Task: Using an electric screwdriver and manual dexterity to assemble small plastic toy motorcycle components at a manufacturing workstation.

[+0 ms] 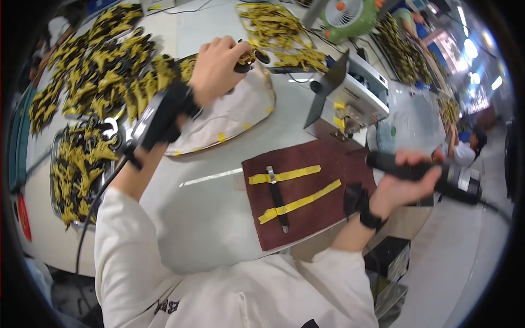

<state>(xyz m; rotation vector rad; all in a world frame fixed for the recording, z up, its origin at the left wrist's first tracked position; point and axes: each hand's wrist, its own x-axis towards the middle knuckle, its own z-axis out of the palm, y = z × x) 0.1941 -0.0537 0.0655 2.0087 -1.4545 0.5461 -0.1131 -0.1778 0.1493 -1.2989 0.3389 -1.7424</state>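
Clutching a blurred black tool (403, 168), right fingers (409, 157) curled round it, left fingers (239, 50) pinching a yellow-black piece (248, 57), partly hidden.

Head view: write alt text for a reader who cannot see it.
A person's right hand grips a black corded handheld tool while the left hand holds a black-and-yellow piece. On the white worktable, a dark red mat bears a black strap crossed by two yellow tape strips; similar pieces pile up at upper left.

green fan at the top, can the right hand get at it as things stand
Probably not easily: the silver machine stands between the right hand and the green fan, and that hand holds a black corded tool.
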